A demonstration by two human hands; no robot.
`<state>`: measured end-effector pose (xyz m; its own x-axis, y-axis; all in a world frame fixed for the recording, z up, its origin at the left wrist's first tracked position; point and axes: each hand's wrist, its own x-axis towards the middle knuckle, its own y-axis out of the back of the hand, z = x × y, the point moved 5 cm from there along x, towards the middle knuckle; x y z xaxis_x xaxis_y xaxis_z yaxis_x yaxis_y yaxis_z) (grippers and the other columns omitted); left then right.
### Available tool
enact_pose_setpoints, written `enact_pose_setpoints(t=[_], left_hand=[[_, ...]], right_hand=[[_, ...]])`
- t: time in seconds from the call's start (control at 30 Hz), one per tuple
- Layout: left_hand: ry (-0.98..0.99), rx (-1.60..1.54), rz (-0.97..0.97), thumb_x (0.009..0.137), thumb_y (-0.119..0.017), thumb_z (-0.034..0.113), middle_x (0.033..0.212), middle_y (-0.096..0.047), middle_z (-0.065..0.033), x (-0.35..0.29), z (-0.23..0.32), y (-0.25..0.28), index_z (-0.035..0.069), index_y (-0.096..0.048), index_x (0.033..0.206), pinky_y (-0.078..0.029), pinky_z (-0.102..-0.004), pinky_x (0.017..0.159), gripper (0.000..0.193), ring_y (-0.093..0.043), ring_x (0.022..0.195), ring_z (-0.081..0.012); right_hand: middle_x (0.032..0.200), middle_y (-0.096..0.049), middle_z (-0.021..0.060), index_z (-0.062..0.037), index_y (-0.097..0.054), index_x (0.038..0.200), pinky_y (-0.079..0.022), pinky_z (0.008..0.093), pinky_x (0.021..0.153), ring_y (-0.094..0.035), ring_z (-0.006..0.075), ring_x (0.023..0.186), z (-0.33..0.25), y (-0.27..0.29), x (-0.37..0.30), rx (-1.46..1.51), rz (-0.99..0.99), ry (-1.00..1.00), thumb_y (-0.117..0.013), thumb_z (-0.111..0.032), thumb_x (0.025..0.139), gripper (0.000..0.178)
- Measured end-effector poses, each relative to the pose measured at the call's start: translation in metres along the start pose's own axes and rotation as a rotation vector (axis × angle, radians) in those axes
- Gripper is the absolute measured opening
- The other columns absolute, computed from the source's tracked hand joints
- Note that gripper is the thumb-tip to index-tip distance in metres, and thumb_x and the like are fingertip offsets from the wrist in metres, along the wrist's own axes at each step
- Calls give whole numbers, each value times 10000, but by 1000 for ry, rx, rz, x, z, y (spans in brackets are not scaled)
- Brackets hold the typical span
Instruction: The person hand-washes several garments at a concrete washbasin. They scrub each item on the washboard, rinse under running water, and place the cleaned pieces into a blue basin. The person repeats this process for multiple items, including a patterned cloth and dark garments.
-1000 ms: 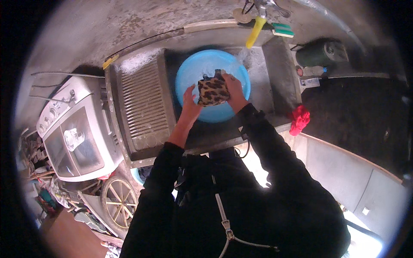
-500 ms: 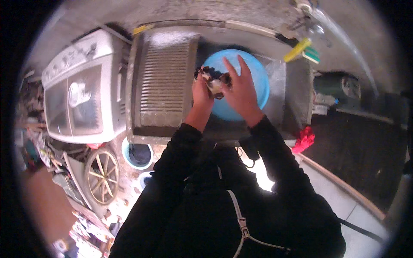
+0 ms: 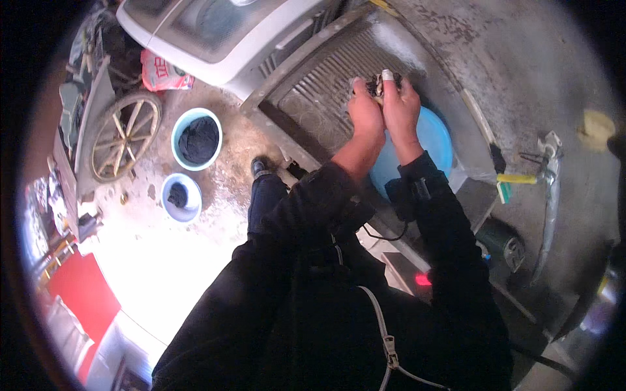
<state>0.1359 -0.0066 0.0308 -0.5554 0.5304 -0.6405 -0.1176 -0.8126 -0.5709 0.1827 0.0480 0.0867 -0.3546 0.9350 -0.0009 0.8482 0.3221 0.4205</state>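
My left hand (image 3: 366, 112) and my right hand (image 3: 402, 107) are side by side, both closed around a bunched cloth (image 3: 377, 88) with dark and pale patches. Only part of the cloth shows past my fingers. It is held over the inner side of the ribbed washboard (image 3: 326, 81) of a grey stone sink. Beside the washboard, partly beneath my right forearm, sits a round blue basin (image 3: 438, 140); my arms hide much of its inside.
A white washing machine (image 3: 261, 55) stands left of the sink. On the floor are a light-blue bucket (image 3: 188, 116) and a small basin (image 3: 192, 213), both holding dark cloth, and a spoked wheel (image 3: 127, 138). A tap (image 3: 551, 150) and yellow-handled brush (image 3: 518, 178) are right of the sink.
My view has turned toward the left. My hands went from above the blue basin to the washboard side. The right hand's spread fingers have closed around the cloth.
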Motion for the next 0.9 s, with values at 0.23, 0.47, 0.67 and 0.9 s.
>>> enact_pose_setpoints(t=[0.23, 0.47, 0.67, 0.9], left_hand=[[125, -67, -11, 947, -419, 336, 876, -622, -77, 38, -5, 32, 44, -590, 998, -480, -341, 722, 343, -589, 795, -203], [308, 55, -311, 968, -381, 274, 850, -624, -74, 34, 19, 53, 65, -578, 976, -486, -360, 682, 287, -596, 765, -201], [371, 46, -273, 905, -522, 546, 987, -661, -101, 18, 100, 117, 67, -643, 1041, -516, -384, 740, 513, -631, 888, -204], [166, 4, -492, 893, -624, 277, 1149, -640, -103, -43, 252, 302, 35, -544, 1239, -533, -330, 861, 430, -646, 994, -203]], right_hand=[[676, -651, 122, 5, -652, 780, -478, 345, 628, -627, 195, 638, -19, -36, -7, -129, -56, 49, -600, -314, 901, 346], [749, -673, 111, 0, -663, 856, -484, 331, 620, -620, 172, 687, 3, -60, -15, -162, -120, -85, -598, -257, 903, 270], [1204, -569, 125, -71, -490, 1294, -521, 391, 856, -596, 248, 1056, 8, -115, -50, 186, -353, -311, -453, -397, 969, 462], [1364, -452, 120, -146, -320, 1449, -521, 372, 843, -563, 243, 1123, -43, -195, -130, 218, -954, -295, -435, -313, 966, 523]])
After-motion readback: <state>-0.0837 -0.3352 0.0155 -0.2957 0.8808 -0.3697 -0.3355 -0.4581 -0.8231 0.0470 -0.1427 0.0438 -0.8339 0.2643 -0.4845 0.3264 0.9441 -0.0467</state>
